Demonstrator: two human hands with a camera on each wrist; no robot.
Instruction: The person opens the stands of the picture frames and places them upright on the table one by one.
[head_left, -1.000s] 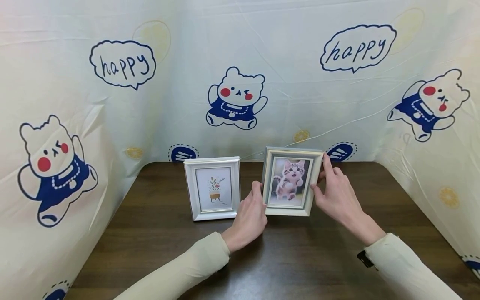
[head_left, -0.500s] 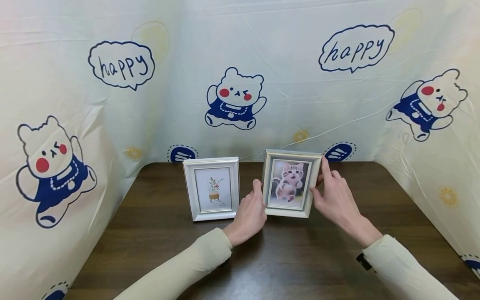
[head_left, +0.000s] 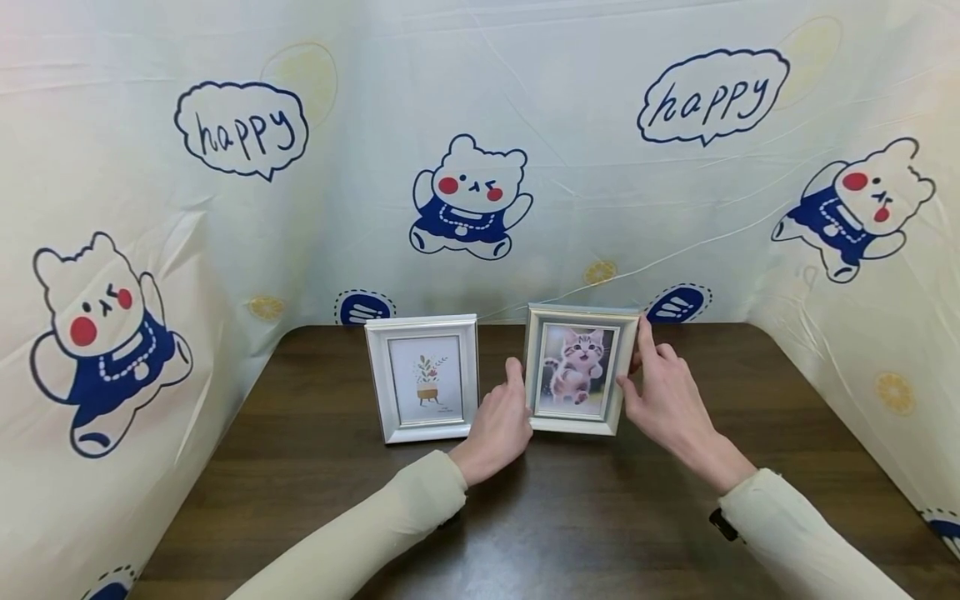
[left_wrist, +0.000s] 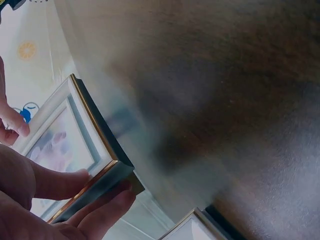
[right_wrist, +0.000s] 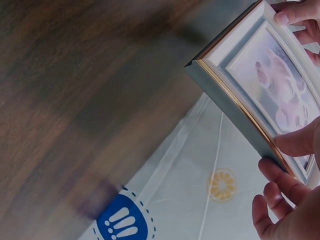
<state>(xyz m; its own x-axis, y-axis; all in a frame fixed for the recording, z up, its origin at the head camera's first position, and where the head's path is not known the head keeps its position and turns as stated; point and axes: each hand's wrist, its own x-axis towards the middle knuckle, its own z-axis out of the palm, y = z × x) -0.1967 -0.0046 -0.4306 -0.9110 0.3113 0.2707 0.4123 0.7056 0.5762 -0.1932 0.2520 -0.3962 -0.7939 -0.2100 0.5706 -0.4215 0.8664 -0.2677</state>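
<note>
Both of my hands hold a white picture frame (head_left: 573, 367) with a kitten photo, upright over the back part of the table. My left hand (head_left: 501, 429) grips its left side; in the left wrist view the thumb (left_wrist: 62, 184) lies on the front and the fingers (left_wrist: 107, 212) reach round the back edge. On the frame's right side is my right hand (head_left: 667, 392), its thumb (right_wrist: 297, 142) on the front and a fingertip (right_wrist: 270, 167) against the side. To the left, a second white picture frame (head_left: 427, 379) with a potted-plant print stands upright, overlapped at its corner by my left hand.
The dark wooden table (head_left: 585, 533) stretches toward me, with its back edge just behind the frames. A pale curtain (head_left: 600, 208) printed with bears and "happy" bubbles hangs behind and along both sides.
The kitten picture frame has come down slightly and shifted a touch left, with both hands keeping hold of it. The plant picture frame stands as before.
</note>
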